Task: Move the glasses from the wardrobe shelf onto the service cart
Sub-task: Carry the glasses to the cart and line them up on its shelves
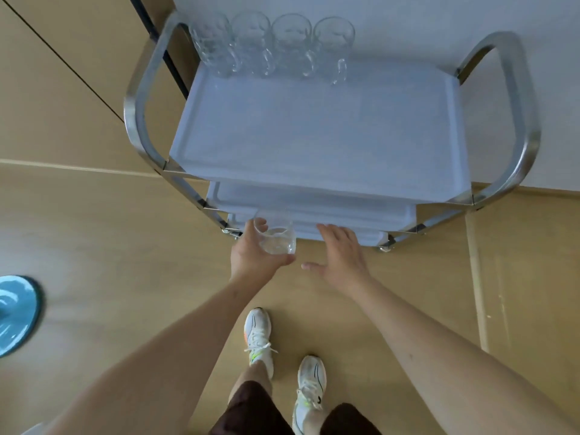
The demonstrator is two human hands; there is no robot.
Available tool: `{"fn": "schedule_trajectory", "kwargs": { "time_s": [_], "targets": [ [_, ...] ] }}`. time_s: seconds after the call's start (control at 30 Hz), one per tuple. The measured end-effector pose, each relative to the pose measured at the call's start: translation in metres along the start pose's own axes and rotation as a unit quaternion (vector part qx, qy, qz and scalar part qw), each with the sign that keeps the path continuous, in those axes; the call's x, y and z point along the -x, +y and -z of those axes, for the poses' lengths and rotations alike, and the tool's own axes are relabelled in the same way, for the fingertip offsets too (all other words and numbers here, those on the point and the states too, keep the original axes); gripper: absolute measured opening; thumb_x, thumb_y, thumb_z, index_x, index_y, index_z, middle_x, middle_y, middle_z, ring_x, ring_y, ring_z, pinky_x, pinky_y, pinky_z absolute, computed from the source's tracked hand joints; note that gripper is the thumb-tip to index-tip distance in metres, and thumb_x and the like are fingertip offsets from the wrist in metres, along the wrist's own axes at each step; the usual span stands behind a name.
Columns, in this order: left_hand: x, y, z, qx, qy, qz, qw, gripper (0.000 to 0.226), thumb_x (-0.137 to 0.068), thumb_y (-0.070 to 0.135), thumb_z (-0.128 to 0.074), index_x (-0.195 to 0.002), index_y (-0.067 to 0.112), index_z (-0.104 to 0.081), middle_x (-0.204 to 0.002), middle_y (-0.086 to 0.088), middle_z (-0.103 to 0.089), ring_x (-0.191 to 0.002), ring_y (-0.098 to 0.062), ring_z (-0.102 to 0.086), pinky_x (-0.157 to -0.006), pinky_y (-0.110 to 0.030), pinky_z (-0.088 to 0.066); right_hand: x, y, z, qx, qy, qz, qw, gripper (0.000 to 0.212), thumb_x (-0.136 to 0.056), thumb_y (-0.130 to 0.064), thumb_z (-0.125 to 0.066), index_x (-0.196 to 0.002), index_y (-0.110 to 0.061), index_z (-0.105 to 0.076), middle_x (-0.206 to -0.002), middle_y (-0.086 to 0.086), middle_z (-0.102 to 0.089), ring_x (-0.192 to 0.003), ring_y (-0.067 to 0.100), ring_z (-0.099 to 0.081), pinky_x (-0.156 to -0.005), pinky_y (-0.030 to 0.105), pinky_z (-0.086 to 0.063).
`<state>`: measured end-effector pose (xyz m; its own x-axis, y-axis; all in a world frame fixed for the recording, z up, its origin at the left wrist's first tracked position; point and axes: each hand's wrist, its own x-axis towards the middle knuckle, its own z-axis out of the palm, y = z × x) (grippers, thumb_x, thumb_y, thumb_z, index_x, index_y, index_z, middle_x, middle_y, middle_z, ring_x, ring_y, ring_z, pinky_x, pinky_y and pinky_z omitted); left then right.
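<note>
A clear glass (276, 237) is held in the left hand (255, 255), with fingers and thumb curled round its lower part, in front of the near edge of the cart (314, 136). The right hand (340, 255) is spread flat beside it, fingers straight, thumb out toward the glass, and nothing is held in it. Four glasses (271, 45) are lined up in a row along the far edge of the cart's top shelf, close together.
</note>
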<state>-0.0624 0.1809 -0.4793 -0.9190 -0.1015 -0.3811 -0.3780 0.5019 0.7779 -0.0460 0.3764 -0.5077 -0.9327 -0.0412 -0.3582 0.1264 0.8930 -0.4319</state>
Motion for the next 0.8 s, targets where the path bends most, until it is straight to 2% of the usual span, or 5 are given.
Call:
{"fn": "schedule_trajectory", "kwargs": {
  "time_s": [0.27,0.37,0.57,0.7,0.8],
  "targets": [
    [-0.043,-0.07,-0.03,-0.017,0.004,0.013,1.0,0.084,-0.053,0.038,-0.095,-0.12,0.041,-0.044,-0.114,0.026,-0.057,-0.106,-0.005,-0.058,-0.073,-0.014,-0.039,-0.048,0.031,-0.067,-0.002,0.03,0.001,1.0,0.093,-0.083,-0.058,-0.074,-0.156,-0.018,-0.032,-0.158,0.005,-0.038,-0.146,0.032,-0.026,-0.119,0.044,-0.028],
    [-0.075,-0.091,-0.045,-0.006,0.014,0.003,1.0,0.081,-0.053,0.037,-0.094,-0.116,0.041,-0.045,-0.113,0.022,-0.057,-0.107,-0.007,-0.059,-0.08,-0.022,-0.046,-0.075,0.042,-0.091,-0.002,0.048,0.005,0.999,0.092,-0.084,-0.058,-0.073,-0.157,-0.02,-0.031,-0.159,0.005,-0.036,-0.147,0.031,-0.024,-0.119,0.044,-0.028],
    [-0.153,-0.119,-0.066,0.003,0.049,-0.054,0.997,0.079,-0.053,0.037,-0.095,-0.114,0.041,-0.045,-0.109,0.023,-0.057,-0.11,-0.007,-0.058,-0.088,-0.031,-0.05,-0.143,0.056,-0.123,-0.008,0.108,0.025,0.994,0.087,-0.085,-0.056,-0.073,-0.154,-0.018,-0.036,-0.153,0.004,-0.042,-0.144,0.031,-0.028,-0.116,0.042,-0.03],
    [-0.193,-0.129,-0.071,0.039,0.068,-0.078,0.994,0.08,-0.053,0.042,-0.095,-0.115,0.042,-0.045,-0.111,0.023,-0.058,-0.105,0.0,-0.058,-0.077,-0.023,-0.046,-0.183,0.057,-0.138,0.0,0.156,0.043,0.987,0.086,-0.083,-0.055,-0.074,-0.152,-0.017,-0.04,-0.149,0.005,-0.047,-0.14,0.033,-0.033,-0.114,0.04,-0.032],
    [-0.217,-0.13,-0.073,0.055,0.079,-0.112,0.989,0.081,-0.054,0.042,-0.096,-0.117,0.038,-0.046,-0.109,0.022,-0.058,-0.101,0.002,-0.058,-0.073,-0.022,-0.045,-0.209,0.056,-0.144,0.004,0.185,0.057,0.981,0.085,-0.084,-0.055,-0.073,-0.152,-0.016,-0.041,-0.15,0.007,-0.047,-0.14,0.034,-0.033,-0.114,0.039,-0.031]
  ]
}}
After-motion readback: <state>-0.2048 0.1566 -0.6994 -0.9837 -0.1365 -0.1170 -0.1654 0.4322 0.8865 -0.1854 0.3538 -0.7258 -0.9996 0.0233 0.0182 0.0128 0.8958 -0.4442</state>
